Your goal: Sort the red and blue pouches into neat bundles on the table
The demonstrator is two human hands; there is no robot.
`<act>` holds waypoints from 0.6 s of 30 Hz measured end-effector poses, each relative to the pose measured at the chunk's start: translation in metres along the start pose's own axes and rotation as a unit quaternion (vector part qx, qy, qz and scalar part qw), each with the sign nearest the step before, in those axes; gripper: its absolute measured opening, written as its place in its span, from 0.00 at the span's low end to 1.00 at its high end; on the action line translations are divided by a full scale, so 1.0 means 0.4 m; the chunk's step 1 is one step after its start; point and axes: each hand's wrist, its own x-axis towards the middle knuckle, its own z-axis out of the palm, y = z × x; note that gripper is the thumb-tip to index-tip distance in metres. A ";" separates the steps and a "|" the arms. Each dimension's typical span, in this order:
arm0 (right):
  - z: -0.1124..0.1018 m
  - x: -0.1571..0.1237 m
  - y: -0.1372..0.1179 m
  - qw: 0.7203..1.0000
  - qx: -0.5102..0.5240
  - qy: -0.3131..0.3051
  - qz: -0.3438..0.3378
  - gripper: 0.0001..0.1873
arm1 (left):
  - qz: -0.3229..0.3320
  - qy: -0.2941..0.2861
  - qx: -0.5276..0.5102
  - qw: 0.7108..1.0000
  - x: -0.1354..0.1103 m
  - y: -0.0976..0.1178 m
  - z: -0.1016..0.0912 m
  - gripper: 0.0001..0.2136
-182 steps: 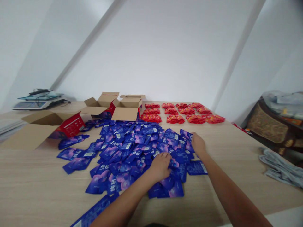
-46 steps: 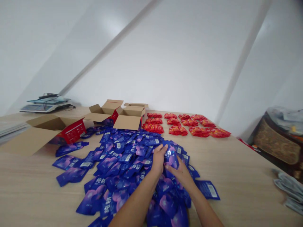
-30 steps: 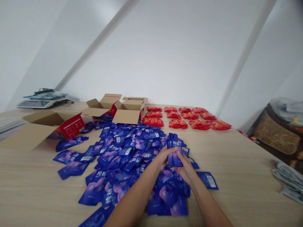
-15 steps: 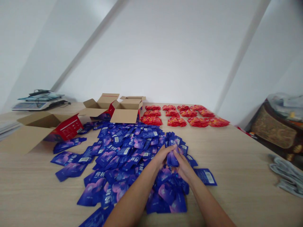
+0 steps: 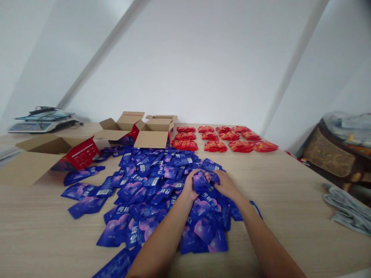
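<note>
Hands meet mid-heap: left hand, right hand, fingers curled tight round blue sachet bundle (count unclear), just above loose blue pile. Judgement: square edges, press evenly, avoid slippage.

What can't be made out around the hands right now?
Head view:
Count in the bundle of blue packets: covered by left hand and right hand.
Print on loose packets: too small, blurred.
Insides of the open boxes: hidden by their flaps.
Grey cloth: cut off by right edge.
</note>
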 end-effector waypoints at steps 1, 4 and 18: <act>0.015 0.002 -0.002 1.000 -0.026 -0.014 -0.003 0.29 | 0.000 0.000 -0.007 1.000 0.002 -0.002 -0.003 0.10; 0.047 -0.001 -0.005 0.997 -0.075 -0.005 -0.005 0.24 | 0.001 -0.007 -0.023 1.000 0.005 -0.005 -0.013 0.11; -0.047 -0.064 -0.121 0.992 -0.035 0.110 -0.043 0.21 | 0.042 0.044 0.006 0.998 0.006 -0.020 0.007 0.16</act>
